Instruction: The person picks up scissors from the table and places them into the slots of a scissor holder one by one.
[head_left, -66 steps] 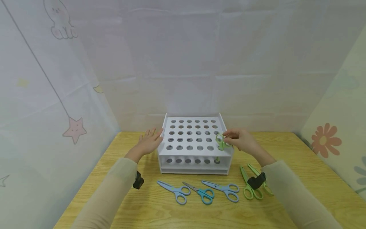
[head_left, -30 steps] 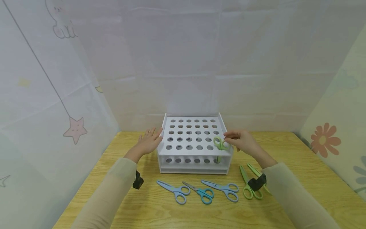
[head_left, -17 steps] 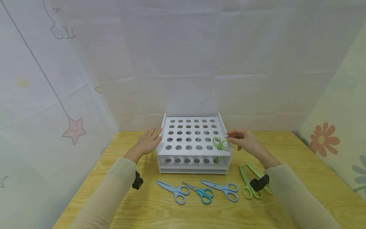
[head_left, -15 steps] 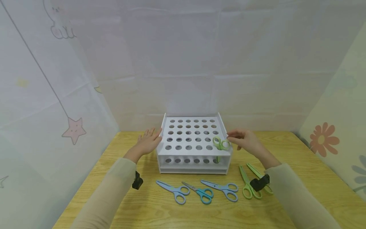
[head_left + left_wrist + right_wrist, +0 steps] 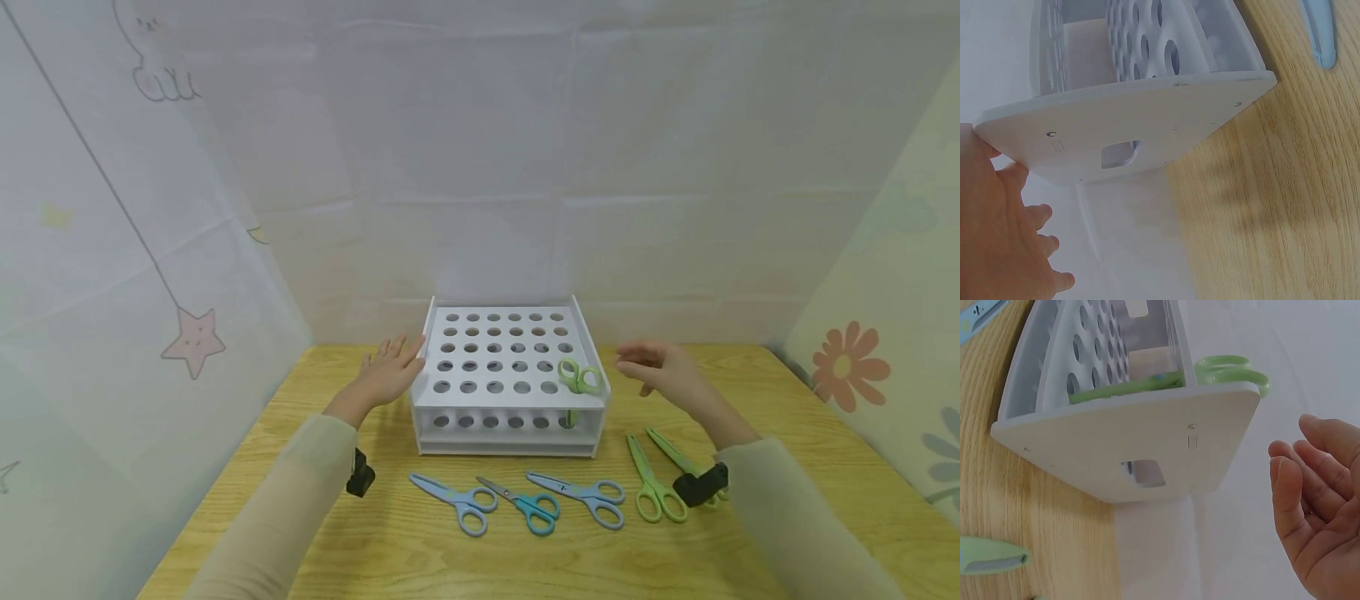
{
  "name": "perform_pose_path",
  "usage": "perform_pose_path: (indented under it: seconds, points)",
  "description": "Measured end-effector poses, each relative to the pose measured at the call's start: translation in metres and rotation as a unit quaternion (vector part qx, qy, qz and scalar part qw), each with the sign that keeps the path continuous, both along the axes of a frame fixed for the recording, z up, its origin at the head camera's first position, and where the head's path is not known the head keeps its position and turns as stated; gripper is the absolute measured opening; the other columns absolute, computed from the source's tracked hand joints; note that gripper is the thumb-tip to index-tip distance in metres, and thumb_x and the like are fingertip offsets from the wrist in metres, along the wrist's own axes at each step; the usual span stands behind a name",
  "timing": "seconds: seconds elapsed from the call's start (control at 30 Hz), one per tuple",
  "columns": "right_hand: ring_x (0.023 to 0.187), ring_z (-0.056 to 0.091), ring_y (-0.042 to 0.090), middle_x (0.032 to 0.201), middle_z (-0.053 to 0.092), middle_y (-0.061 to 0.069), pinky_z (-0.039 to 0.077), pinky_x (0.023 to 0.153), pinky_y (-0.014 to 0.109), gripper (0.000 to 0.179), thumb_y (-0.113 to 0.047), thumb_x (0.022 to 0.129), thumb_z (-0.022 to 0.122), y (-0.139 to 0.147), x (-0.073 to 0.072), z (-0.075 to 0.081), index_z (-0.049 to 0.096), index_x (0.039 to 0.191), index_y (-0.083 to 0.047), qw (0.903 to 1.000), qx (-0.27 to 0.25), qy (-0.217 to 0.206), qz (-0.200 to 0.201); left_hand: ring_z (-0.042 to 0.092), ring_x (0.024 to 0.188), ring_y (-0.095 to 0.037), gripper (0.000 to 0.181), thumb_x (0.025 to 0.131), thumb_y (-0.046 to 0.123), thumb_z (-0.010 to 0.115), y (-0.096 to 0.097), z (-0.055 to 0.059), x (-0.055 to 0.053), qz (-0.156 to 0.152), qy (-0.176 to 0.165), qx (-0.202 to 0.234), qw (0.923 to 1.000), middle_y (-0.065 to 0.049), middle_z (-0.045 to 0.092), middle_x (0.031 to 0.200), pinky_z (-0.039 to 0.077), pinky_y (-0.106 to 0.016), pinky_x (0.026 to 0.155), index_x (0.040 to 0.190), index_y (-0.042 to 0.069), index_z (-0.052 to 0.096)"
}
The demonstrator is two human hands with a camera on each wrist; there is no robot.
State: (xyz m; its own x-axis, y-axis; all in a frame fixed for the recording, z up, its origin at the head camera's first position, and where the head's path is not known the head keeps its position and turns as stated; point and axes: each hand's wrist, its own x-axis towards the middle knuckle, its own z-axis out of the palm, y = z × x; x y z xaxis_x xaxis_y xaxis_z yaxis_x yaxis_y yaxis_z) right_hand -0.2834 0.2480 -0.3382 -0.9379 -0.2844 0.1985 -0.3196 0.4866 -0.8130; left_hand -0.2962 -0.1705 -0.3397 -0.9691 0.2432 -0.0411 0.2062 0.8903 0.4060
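A white rack (image 5: 510, 400) with rows of round holes stands on the wooden table. Green-handled scissors (image 5: 575, 385) sit handles-up in its front right hole, and their blade part passes down to the lower shelf in the right wrist view. My left hand (image 5: 390, 371) rests against the rack's left side panel (image 5: 1166, 119), thumb at the top edge and the other fingers spread. To the right of the rack hovers my right hand (image 5: 663, 375), apart from the scissors. Its fingers are loosely curled and hold nothing, as the right wrist view shows.
In front of the rack lie blue scissors (image 5: 459, 498), teal-handled scissors (image 5: 528, 502) with a metal blade and another light blue pair (image 5: 588, 493). Two green pairs lie further right: one pair (image 5: 651, 483) is fully visible, the other pair (image 5: 671, 450) partly behind the wrist camera (image 5: 701, 485).
The green scissors have sunk into the front right hole, and my right hand has let go of them and drawn away to the right. My left hand has stayed at the rack's side.
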Motion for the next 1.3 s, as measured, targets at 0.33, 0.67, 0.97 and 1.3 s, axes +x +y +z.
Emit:
perform_pose_path:
  seconds: [0.33,0.67,0.97,1.3]
  points:
    - [0.081,0.058,0.012,0.113,0.058,0.023,0.051,0.062,0.034,0.045,-0.028,0.092,0.058,0.020,0.006,-0.007,0.052,0.123,0.004,1.0000,0.003,0.000,-0.005,-0.006,0.135,-0.041,0.055,0.100,0.040,0.020,0.001,0.000,0.000,0.000,-0.001,-0.002,1.0000,-0.017,0.001,0.151,-0.005,-0.062,0.101,0.149,0.017,0.013]
    - [0.084,0.058,0.009,0.118,0.055,0.023,0.051,0.064,0.036,0.049,-0.032,0.092,0.057,0.041,0.016,-0.016,0.049,0.128,0.002,0.9995,0.019,-0.008,-0.024,-0.006,0.135,-0.040,0.055,0.100,0.040,0.019,0.001,-0.001,0.000,-0.001,-0.002,-0.002,1.0000,-0.017,0.001,0.152,-0.004,-0.062,0.101,0.149,0.018,0.012]
    - [0.083,0.057,0.005,0.113,0.057,0.025,0.052,0.062,0.038,0.047,-0.027,0.093,0.057,0.055,0.020,-0.026,0.050,0.126,0.005,0.9992,0.026,0.006,-0.030,-0.006,0.135,-0.041,0.055,0.100,0.040,0.019,0.001,-0.001,-0.001,-0.001,-0.003,-0.003,1.0000,-0.018,0.001,0.151,-0.005,-0.062,0.100,0.149,0.017,0.013]
    - [0.083,0.057,0.003,0.111,0.058,0.024,0.052,0.059,0.035,0.045,-0.023,0.093,0.056,0.070,0.024,-0.034,0.048,0.127,0.006,0.9984,0.049,0.012,-0.024,-0.006,0.135,-0.040,0.055,0.100,0.040,0.019,0.001,-0.002,-0.002,-0.004,-0.001,-0.007,1.0000,-0.017,0.001,0.151,-0.005,-0.062,0.100,0.149,0.018,0.012]
